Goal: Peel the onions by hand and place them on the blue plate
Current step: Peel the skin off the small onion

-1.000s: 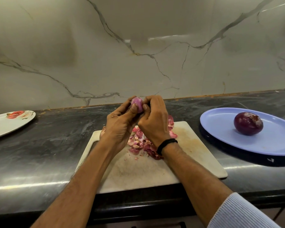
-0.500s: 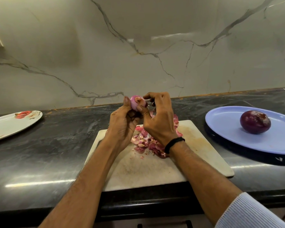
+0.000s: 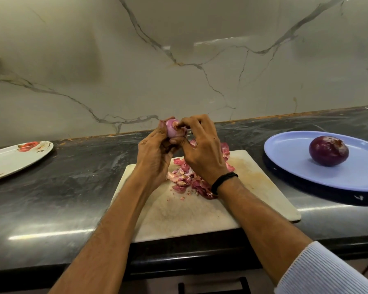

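We hold a small onion (image 3: 172,128) up in both hands, above the far edge of the cutting board (image 3: 200,213) and clear of it. Our left hand (image 3: 155,158) cups the small onion from the left and below, its fingers curled round the pale pink bulb and clamped on it. Our right hand (image 3: 202,151) comes in from the right with its fingers (image 3: 184,123) bent, their tips together and pinching at the top end of the small onion, where a rough brownish patch shows. Whether a strip of skin is caught between those tips we cannot tell. On the far half of the cutting board, under and behind our hands, lies a heap of onion skins (image 3: 185,179) in pink and dark red, with small crumbs scattered just near of it. The board's near half is stained but bare. A black wristband (image 3: 223,181) sits on our right wrist, and a ribbed white sleeve (image 3: 319,270) is pushed up the right forearm. The cutting board rests on a dark, glossy table (image 3: 72,187), its near edge close to the table's near edge. To the right, well apart from our hands, stands the blue plate (image 3: 295,158), with a large purple onion (image 3: 328,151), glossy and dark, resting on it. On the far left of the table lies a white plate (image 3: 13,160) with red markings. A veined marble wall (image 3: 179,71) rises behind the table.
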Tool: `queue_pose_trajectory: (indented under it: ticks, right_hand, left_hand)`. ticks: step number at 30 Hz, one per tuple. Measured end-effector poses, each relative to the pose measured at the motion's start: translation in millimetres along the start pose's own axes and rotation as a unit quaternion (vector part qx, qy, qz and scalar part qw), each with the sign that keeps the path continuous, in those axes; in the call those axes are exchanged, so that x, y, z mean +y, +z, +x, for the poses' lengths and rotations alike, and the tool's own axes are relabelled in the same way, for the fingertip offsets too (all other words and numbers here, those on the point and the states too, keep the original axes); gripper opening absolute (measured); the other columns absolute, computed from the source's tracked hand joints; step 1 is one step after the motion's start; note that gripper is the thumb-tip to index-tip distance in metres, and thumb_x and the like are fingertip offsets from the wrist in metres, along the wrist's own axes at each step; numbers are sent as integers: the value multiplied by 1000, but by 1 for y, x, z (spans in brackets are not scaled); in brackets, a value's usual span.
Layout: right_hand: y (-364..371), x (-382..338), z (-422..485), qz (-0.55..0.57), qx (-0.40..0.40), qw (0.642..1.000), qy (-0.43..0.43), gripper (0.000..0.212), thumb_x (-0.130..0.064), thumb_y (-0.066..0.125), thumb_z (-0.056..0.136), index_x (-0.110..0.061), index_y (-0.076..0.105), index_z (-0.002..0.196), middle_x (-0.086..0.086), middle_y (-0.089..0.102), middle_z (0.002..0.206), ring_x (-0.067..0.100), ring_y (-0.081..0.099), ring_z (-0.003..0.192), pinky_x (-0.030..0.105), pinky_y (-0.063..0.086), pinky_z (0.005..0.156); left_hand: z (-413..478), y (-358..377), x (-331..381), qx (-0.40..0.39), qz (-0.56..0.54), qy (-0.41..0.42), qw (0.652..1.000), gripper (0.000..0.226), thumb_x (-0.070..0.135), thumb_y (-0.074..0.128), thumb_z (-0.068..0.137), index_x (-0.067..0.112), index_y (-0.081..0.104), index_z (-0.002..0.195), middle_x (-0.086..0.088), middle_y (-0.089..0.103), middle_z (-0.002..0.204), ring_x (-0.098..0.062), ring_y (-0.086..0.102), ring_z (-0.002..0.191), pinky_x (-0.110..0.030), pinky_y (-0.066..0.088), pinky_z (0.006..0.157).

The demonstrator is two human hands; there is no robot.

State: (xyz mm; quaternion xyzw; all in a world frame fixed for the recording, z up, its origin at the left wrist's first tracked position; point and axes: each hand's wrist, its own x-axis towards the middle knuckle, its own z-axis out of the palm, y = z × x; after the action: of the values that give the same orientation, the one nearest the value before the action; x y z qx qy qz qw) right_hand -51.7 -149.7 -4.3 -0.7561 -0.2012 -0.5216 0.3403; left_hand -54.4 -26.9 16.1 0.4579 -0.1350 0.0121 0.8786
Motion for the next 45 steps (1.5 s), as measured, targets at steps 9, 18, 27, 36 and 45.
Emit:
queue_pose_trajectory:
  ticks: [9, 18, 27, 36, 45]
  right_hand:
    - [7, 4, -6, -17, -19, 999, -34, 7, -1, 65, 89, -3, 61, 94, 11, 55, 97, 13, 41, 90, 10, 36, 81]
    - [4, 3, -2, 19, -15, 999, 21, 32, -14, 73, 88, -8, 59, 116, 6, 53, 110, 18, 51, 99, 28, 50, 80]
    - [4, 5, -3, -9, -23, 1000, -1, 25, -11, 69, 91, -8, 63, 115, 8, 55, 106, 19, 49, 97, 8, 33, 84]
    - [6, 2, -6, -6, -18, 999, -26, 6, -7, 64, 93, -3, 61, 97, 10, 55, 96, 17, 47, 88, 12, 36, 78]
    - [5, 4, -3, 4, -17, 1000, 10, 30, -9, 71, 88, -7, 59, 116, 8, 53, 109, 15, 49, 98, 8, 36, 83]
  left_hand:
    - [1, -4, 1, -6, 8, -1, 1000, 43, 31, 62, 88, 1, 66, 119, -16, 69, 96, -12, 58, 67, -26, 59, 73]
    - [0, 0, 1, 6, 17, 2, 1000, 34, 30, 55, 99, 2, 68, 114, -22, 69, 104, -13, 56, 68, -33, 58, 81]
    - [-3, 3, 2, 9, 36, 5, 999, 35, 29, 52, 101, 1, 67, 115, -11, 74, 91, -10, 64, 65, -37, 58, 85]
    - [0, 0, 1, 7, 41, 10, 999, 31, 28, 52, 103, 3, 68, 112, -12, 71, 92, -13, 62, 69, -36, 60, 85]
    - [2, -1, 0, 17, 42, 18, 999, 32, 29, 54, 101, 3, 69, 113, -18, 71, 98, -13, 60, 66, -36, 59, 80]
